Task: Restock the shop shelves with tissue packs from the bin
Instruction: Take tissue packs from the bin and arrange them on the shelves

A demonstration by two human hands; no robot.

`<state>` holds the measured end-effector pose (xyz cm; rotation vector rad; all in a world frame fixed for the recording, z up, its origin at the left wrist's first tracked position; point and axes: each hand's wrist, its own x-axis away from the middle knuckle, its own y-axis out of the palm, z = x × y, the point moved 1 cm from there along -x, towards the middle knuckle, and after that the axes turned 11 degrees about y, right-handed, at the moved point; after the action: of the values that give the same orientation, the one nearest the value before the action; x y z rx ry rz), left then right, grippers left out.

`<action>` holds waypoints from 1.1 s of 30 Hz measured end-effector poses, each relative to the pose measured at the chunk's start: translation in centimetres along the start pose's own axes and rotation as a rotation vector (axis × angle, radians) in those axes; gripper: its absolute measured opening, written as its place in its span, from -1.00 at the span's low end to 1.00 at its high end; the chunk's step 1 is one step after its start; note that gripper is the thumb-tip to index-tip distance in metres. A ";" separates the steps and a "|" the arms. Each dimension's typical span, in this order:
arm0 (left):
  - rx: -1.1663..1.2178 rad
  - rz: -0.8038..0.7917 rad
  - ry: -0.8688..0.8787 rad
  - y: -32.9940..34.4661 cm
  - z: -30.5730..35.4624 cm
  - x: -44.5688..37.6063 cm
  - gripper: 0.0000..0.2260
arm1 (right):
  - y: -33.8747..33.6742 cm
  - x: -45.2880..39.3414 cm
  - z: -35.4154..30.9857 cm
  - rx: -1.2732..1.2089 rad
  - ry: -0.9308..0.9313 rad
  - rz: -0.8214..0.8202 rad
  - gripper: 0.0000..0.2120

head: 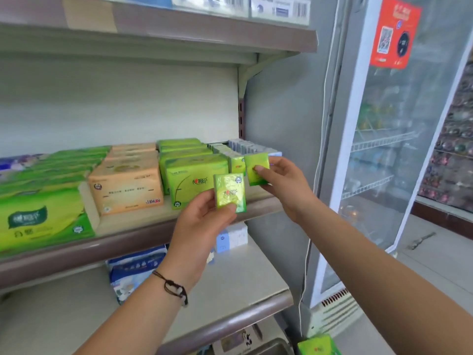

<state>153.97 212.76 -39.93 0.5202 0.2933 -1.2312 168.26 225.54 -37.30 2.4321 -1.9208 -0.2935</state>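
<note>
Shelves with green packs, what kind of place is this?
Most likely a small shop. The shelves hold rows of wrapped tissue packs, barcode price tags line the shelf edge above, and a glass-door fridge stands beside them. Each hand holds a small green pack.

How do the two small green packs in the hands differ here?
The left hand holds its small pack in front of the shelf edge, printed logo visible. The right hand holds its pack higher, over the shelf, thumb on its face. Both are green pocket-size packs.
</note>
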 end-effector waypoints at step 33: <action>-0.080 -0.075 -0.001 -2.7 -2.8 -2.7 -0.75 | 0.9 -15.5 3.5 0.748 0.084 0.099 -0.74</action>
<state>150.75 215.80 -41.56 0.4429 0.3625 -1.2868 163.44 240.67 -38.60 2.6378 -2.4125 0.6374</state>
